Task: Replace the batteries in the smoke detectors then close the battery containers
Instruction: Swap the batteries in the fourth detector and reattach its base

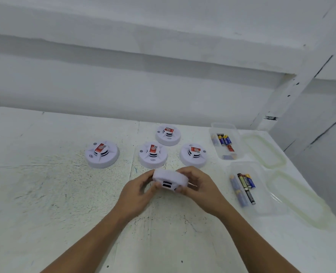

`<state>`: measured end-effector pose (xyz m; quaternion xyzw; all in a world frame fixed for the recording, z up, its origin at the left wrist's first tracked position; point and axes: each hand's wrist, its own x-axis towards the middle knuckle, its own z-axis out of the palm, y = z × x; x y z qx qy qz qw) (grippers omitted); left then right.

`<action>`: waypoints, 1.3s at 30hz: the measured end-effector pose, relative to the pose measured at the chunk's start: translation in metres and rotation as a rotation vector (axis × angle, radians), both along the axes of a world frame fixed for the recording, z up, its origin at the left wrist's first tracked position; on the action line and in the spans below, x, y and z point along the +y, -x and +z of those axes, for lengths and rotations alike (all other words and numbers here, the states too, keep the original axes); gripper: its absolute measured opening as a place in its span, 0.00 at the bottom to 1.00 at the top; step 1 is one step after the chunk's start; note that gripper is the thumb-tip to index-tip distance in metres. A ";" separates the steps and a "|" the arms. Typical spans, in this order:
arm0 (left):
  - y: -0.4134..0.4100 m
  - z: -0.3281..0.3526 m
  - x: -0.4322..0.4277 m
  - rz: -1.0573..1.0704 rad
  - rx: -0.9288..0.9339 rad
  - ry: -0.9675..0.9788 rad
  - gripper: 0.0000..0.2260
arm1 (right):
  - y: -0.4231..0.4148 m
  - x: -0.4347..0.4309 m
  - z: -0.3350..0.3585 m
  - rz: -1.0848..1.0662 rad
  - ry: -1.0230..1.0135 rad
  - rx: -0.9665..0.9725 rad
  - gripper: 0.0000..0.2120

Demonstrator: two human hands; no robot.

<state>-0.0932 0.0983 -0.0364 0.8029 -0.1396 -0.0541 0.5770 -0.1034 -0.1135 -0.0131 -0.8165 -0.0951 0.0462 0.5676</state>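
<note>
Evidently the first step: left hand and right hand both curl their fingers round one white smoke detector, raised just above the table before four others. Next, probably, turning it to reach its battery cover.

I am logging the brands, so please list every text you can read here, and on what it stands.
"EVEREADY": probably, on a dark battery in the near container.
"CELL": on a blue battery in the far container.
Red labels on the smoke detectors: too blurred to read.
</note>
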 end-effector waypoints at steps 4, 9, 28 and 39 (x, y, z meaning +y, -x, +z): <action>0.000 -0.005 0.000 0.024 0.071 0.129 0.15 | -0.004 0.006 0.009 -0.094 -0.254 0.127 0.15; -0.005 -0.012 0.000 0.110 0.116 0.185 0.12 | -0.005 0.016 0.002 -0.120 -0.420 0.254 0.15; -0.009 -0.014 -0.003 0.182 0.170 0.125 0.12 | 0.003 0.020 -0.017 -0.131 -0.429 0.224 0.14; -0.009 -0.018 -0.002 0.177 0.140 0.101 0.11 | 0.006 0.020 -0.017 -0.145 -0.437 0.207 0.13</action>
